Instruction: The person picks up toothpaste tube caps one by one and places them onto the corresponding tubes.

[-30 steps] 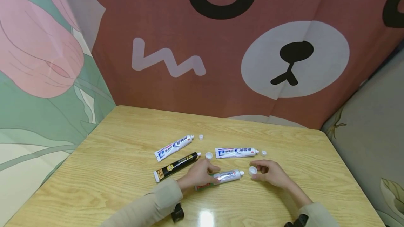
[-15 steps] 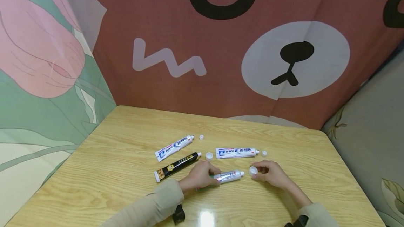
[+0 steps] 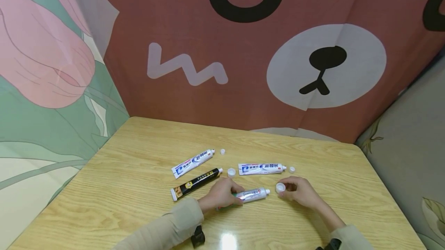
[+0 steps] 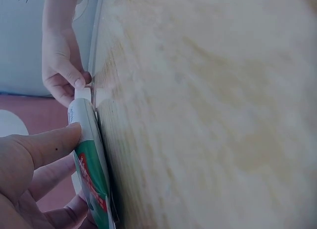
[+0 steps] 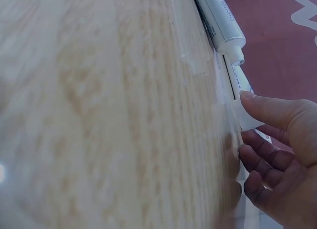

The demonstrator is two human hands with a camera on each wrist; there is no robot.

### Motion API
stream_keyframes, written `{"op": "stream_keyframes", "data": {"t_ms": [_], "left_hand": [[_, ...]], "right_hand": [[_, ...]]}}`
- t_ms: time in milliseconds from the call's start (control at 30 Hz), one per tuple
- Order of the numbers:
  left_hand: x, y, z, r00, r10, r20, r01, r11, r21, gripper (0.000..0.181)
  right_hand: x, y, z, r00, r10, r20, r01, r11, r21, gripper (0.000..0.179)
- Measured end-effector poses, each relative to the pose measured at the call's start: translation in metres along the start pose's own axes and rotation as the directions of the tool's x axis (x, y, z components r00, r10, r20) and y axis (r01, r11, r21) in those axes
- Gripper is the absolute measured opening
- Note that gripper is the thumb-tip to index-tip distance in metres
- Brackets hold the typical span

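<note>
My left hand grips a silver, green and red toothpaste tube by its body, thumb on one side and fingers on the other. The tube lies low at the table, its uncapped nozzle pointing right. Just beyond that nozzle, my right hand pinches a white cap between thumb and fingers. In the right wrist view a gap shows between the threaded nozzle and the cap. The left wrist view shows the green end of the tube within the left hand's fingers.
Behind the hands lie two white-and-blue toothpaste tubes and a black one, all uncapped. Small white caps and a larger one lie near their nozzles. A printed curtain rises behind the wooden table.
Both hands keep nearly the same place, still holding the tube and the cap. The whole head view has shifted very slightly.
</note>
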State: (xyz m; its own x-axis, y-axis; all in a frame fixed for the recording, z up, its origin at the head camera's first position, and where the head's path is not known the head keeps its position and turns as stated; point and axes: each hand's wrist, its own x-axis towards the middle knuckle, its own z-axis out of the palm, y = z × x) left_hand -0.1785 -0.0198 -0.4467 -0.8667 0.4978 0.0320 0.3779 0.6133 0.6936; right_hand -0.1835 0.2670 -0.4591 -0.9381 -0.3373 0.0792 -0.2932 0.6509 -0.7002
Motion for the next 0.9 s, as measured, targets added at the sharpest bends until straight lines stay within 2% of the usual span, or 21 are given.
{"op": "stream_keyframes", "data": {"t_ms": [333, 633, 900], "left_hand": [[0.0, 0.001, 0.0, 1.0, -0.001, 0.012, 0.001, 1.0, 0.01, 0.032], [0.001, 0.001, 0.0, 1.0, 0.003, 0.003, -0.003, 1.0, 0.017, 0.033], [0.0, 0.001, 0.0, 1.0, -0.002, -0.004, 0.002, 1.0, 0.014, 0.032]], "right_hand": [[0.001, -0.004, 0.0, 1.0, 0.003, 0.022, -0.003, 1.0, 0.001, 0.031], [0.002, -0.009, -0.002, 0.995, -0.092, 0.026, 0.092, 0.996, 0.018, 0.033], [0.002, -0.01, 0.001, 0.991, -0.133, 0.03, 0.132, 0.991, 0.011, 0.032]]}}
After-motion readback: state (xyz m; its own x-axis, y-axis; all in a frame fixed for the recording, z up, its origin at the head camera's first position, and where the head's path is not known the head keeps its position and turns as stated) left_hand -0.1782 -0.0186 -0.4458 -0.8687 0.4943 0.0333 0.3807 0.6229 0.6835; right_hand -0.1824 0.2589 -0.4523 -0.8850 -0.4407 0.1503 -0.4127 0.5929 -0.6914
